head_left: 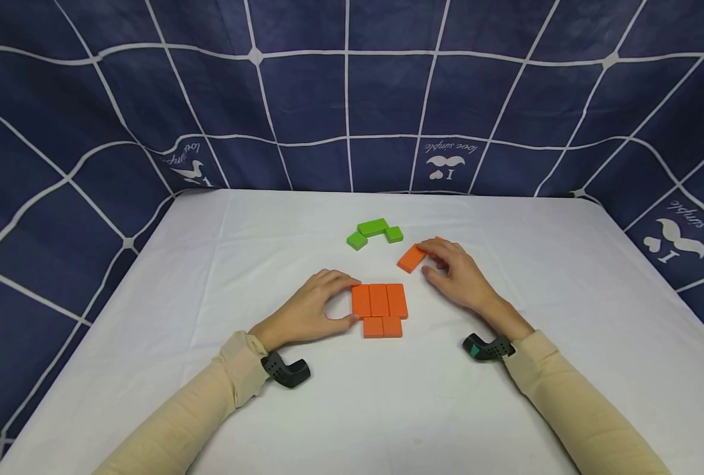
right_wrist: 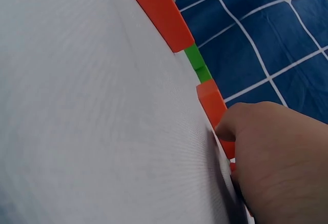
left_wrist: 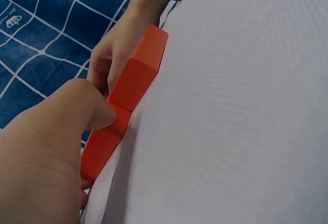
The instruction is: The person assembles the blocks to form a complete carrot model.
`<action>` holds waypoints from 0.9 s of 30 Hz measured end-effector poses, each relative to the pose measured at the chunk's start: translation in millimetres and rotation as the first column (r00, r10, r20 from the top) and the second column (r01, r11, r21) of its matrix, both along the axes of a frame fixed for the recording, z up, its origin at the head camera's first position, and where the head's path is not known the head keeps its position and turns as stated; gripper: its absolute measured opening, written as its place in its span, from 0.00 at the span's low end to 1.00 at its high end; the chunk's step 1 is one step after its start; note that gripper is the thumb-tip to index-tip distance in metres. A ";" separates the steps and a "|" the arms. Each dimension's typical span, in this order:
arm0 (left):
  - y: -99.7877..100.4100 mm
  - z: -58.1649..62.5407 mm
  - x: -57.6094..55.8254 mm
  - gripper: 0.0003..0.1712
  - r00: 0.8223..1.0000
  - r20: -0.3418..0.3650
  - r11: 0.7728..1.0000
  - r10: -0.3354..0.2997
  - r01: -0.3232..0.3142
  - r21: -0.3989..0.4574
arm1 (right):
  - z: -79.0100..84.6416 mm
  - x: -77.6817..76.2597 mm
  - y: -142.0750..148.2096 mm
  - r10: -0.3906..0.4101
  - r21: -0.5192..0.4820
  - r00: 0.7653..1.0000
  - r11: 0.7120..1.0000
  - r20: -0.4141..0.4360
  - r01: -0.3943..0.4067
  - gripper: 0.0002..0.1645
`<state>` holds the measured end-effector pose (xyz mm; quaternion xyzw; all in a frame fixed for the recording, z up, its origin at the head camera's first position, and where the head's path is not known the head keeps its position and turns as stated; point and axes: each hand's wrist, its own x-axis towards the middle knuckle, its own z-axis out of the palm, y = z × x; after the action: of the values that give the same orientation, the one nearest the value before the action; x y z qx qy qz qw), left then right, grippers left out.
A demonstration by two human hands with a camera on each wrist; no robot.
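Three upright orange blocks stand side by side in the head view, with two shorter orange blocks (head_left: 383, 327) against their near ends. My left hand (head_left: 310, 307) pinches the leftmost long orange block (head_left: 360, 301) by its ends, thumb at the near end and index finger at the far end. In the left wrist view the thumb presses the orange block (left_wrist: 100, 152) at its near corner. My right hand (head_left: 461, 274) has bent fingers over a loose orange block (head_left: 410, 259), an index fingertip at its far corner and the thumb apart. Another orange block (head_left: 439, 238) is mostly hidden behind that hand.
Several green blocks, one long green block (head_left: 373, 227) among them, lie together farther back on the white tablecloth (head_left: 268, 231). A dark blue cloth (head_left: 304, 99) with a white grid hangs behind the table. Each wrist wears a black band.
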<state>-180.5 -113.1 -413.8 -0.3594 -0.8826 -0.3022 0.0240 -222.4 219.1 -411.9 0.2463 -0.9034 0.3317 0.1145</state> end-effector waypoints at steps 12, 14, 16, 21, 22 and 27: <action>0.7 0.1 -0.7 0.34 1.000 0.007 1.000 0.000 0.000 0.001 | 1.3 2.9 0.6 -0.025 -0.015 0.999 1.000 0.032 0.026 0.17; 0.8 0.1 -0.6 0.34 1.000 0.003 1.000 -0.001 0.001 0.003 | 1.7 4.1 0.8 -0.034 -0.013 0.999 0.999 0.040 0.034 0.16; 0.8 0.1 -0.5 0.34 1.000 -0.002 1.000 -0.002 0.002 0.006 | 2.3 5.1 1.1 -0.040 -0.009 0.998 0.999 0.049 0.040 0.18; 0.7 1.1 -0.1 0.34 1.000 0.006 1.000 -0.002 0.002 0.005 | 1.8 7.1 2.9 -0.038 0.024 0.998 0.999 0.046 0.037 0.22; 0.7 1.3 -0.1 0.34 1.000 0.009 1.000 -0.001 0.001 0.003 | 1.7 7.7 3.2 -0.036 0.033 0.999 0.999 0.041 0.035 0.22; 0.5 0.5 -0.7 0.35 1.000 0.015 1.000 -0.001 0.001 0.003 | 3.2 10.7 4.2 -0.030 0.051 0.999 0.998 0.023 0.028 0.20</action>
<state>-181.2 -112.6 -413.4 -0.3573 -0.8822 -0.3061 0.0178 -211.6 223.2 -408.6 0.2321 -0.9164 0.3097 0.1022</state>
